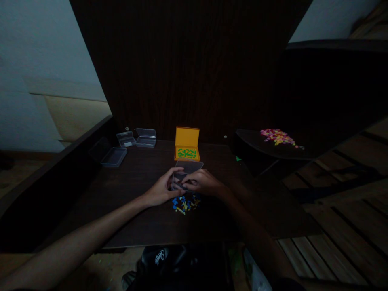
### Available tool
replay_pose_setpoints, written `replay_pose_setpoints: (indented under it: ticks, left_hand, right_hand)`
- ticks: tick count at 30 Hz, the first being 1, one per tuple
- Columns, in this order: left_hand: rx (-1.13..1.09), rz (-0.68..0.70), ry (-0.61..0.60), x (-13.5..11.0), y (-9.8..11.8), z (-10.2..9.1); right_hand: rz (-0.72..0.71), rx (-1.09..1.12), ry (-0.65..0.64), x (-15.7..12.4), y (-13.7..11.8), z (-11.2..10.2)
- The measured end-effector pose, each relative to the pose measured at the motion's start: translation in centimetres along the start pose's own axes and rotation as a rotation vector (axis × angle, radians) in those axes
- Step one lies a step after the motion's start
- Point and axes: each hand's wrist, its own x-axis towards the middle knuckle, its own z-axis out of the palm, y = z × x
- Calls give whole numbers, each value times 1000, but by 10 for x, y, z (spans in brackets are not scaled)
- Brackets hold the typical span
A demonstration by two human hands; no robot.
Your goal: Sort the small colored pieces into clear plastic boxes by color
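Wooden surface (136, 210) carried the clear plastic case (188, 166) at centre, left hand (159, 190) and right hand (202, 182) fingers clamped on its near end, apparently steadying it just behind the blue-yellow pieces (184, 203).

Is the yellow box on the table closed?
No, the yellow box stands open, and green pieces show inside it.

On the dark wooden table (136, 182), our left hand (160, 190) and right hand (202, 182) meet around a small clear plastic case (188, 166). A heap of blue and yellow plastic bits (184, 203) lies at its 6 o'clock, and an open orange rectangular box (187, 144) at 12. Three empty clear plastic boxes (146, 137) sit at 10 o'clock. At 2 o'clock, a pile of pink and yellow bits (277, 136) lies on a dark side shelf (251, 143).
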Motion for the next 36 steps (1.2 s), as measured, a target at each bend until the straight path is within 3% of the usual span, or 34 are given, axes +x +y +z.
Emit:
replay_pose_setpoints:
  ticks: [10,22,31,36]
  left_hand:
    - [41,-4,77,1,0,-5]
    - [72,0,90,3,3,-10]
    - [51,-1,86,4,1,-13]
    - [56,17,101,5,-2,-17]
  right_hand:
    - [16,6,116,-11,11,-9]
    - [114,-101,-46,-6,-2,-10]
    - [135,-41,122,-10,8,-10]
    - [81,129,175,-12,8,-14]
